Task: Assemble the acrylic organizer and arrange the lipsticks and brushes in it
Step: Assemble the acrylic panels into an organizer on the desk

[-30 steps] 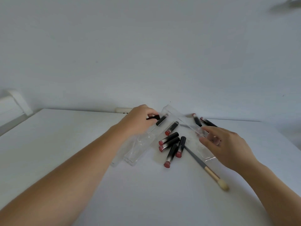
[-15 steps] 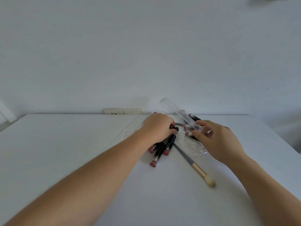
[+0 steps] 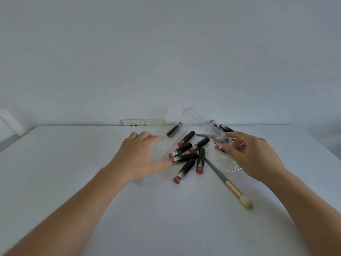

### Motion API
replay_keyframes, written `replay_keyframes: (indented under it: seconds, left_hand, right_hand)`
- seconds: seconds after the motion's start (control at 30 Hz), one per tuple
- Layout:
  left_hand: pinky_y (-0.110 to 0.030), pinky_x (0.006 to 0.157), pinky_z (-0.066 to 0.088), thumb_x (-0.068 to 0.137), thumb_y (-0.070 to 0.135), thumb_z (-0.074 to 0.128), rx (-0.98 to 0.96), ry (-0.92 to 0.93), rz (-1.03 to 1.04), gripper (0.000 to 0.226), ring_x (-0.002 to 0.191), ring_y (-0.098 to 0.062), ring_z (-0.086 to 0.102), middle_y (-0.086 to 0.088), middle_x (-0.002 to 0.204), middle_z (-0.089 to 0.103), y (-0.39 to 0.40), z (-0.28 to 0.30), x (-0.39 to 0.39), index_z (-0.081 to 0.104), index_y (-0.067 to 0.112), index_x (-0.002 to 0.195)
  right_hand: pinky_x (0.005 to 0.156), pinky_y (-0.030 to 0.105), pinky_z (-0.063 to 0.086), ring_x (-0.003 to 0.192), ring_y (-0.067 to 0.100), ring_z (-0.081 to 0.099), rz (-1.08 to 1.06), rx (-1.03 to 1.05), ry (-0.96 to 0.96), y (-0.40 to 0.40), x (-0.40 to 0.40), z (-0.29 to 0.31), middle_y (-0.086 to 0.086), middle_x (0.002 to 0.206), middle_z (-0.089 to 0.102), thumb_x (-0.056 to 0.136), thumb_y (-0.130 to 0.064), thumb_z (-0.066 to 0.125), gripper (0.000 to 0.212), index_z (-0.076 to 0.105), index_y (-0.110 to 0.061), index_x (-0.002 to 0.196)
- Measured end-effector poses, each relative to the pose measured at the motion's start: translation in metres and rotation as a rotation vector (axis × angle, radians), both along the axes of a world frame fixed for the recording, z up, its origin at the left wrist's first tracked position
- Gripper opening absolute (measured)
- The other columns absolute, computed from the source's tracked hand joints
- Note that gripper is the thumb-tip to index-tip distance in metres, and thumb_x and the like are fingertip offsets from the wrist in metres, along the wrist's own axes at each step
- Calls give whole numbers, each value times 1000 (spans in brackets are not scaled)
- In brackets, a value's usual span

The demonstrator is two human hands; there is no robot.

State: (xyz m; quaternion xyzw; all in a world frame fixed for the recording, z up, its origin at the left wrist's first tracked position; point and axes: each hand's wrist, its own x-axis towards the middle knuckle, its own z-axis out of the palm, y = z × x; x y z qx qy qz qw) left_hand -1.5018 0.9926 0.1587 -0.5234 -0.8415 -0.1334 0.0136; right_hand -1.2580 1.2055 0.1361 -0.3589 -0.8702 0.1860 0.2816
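The pale print on one lipstick (image 3: pixel 200 160) is too small to read.

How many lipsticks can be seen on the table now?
9, maybe more hidden. Six in the middle, one in the left acrylic piece, two behind the right acrylic piece.
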Motion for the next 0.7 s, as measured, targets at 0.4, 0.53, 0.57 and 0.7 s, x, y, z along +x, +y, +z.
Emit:
replay_keyframes:
  seconds: [0.4,0.53,0.57,0.7]
  left_hand:
    - [-17,76,41,74,41,83,242,-289,20,70,87,1,54,22,119,46,1,-17,-7,53,39,136]
    - [-7,67,39,81,35,82,343,-359,37,54,81,-1,56,21,112,51,4,-19,-12,61,34,130]
    - [-5,66,40,84,28,80,366,-359,41,47,78,-1,57,20,111,54,5,-20,-12,63,31,128]
    - [-6,56,42,87,10,75,518,-462,114,39,62,1,56,14,107,66,6,-17,-15,67,32,119]
  right_hand:
    - [67,29,45,80,-3,59,1,27,-40,-5,-1,0,-24,82,66,86,-66,56,41,62,-45,121]
    - [67,30,47,78,-3,59,15,27,-33,-6,0,2,-23,81,66,86,-65,56,40,62,-46,120]
    - [68,30,48,79,-3,59,16,27,-30,-7,0,3,-24,81,66,86,-65,56,40,62,-46,120]
    - [69,30,47,80,-7,59,20,19,-12,-7,0,4,-25,82,66,83,-67,55,44,62,-46,120]
